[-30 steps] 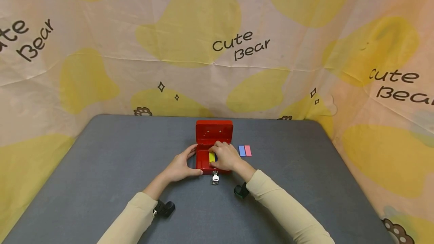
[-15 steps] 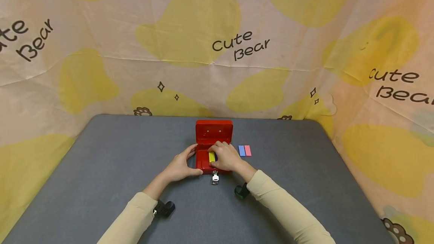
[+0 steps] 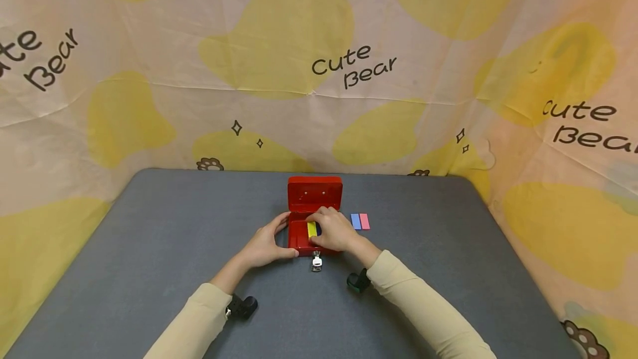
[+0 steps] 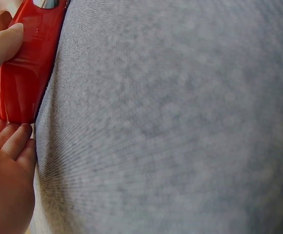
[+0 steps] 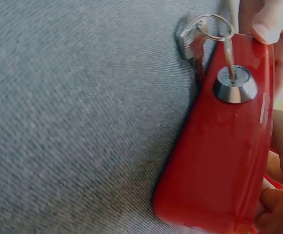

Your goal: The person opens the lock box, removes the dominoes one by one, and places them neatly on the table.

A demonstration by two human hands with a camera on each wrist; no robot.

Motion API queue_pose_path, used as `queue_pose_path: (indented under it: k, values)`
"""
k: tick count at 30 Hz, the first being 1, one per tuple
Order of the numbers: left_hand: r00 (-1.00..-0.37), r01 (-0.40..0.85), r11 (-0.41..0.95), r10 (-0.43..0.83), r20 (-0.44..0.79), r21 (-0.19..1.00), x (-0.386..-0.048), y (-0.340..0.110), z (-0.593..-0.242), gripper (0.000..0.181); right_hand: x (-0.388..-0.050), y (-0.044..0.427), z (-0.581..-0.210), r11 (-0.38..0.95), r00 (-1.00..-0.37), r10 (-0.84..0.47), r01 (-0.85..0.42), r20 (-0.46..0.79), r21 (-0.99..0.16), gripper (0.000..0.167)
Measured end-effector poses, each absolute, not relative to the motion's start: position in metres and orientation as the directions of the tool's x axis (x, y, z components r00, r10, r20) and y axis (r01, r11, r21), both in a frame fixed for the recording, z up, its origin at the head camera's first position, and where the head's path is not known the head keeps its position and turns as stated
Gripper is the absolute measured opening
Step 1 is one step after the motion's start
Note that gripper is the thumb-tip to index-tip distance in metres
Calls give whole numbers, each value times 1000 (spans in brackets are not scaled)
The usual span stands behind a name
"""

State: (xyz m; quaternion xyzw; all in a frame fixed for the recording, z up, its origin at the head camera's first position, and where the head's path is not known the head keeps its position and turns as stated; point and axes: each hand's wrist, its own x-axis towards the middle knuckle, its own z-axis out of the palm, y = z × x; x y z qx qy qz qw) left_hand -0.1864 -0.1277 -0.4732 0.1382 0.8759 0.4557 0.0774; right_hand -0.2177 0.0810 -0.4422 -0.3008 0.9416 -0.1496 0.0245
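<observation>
A red cash box (image 3: 299, 230) sits on the table with its lid (image 3: 315, 190) raised at the back. My left hand (image 3: 263, 245) holds the box's left side, thumb at the front corner and fingers along the side. My right hand (image 3: 338, 231) reaches into the box and pinches a flat yellow rectangular piece (image 3: 312, 229) between thumb and fingers. Beside it, a dark blue piece (image 3: 319, 229) is mostly covered by that hand. In the right wrist view a key stands in the round silver lock (image 5: 235, 87), and another hangs from the key ring (image 5: 214, 29).
Just right of the box, a light blue piece (image 3: 355, 221) and a pink piece (image 3: 364, 221) lie side by side on the grey tabletop (image 3: 199, 220). A patterned cloth (image 3: 279, 43) hangs behind the table and at both sides.
My right wrist and forearm have shifted slightly to the right, while the fingers stay at the yellow piece in the box. My left hand and the box keep their places.
</observation>
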Motion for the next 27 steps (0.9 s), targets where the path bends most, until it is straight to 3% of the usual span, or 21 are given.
queue_pose_path:
  k: [27]
  values:
    - [-946, 165, 534, 324, -21, 829, -188, -129, -474, 92, -216, 111, -422, 720, -803, -583, -580, 121, -381, 43]
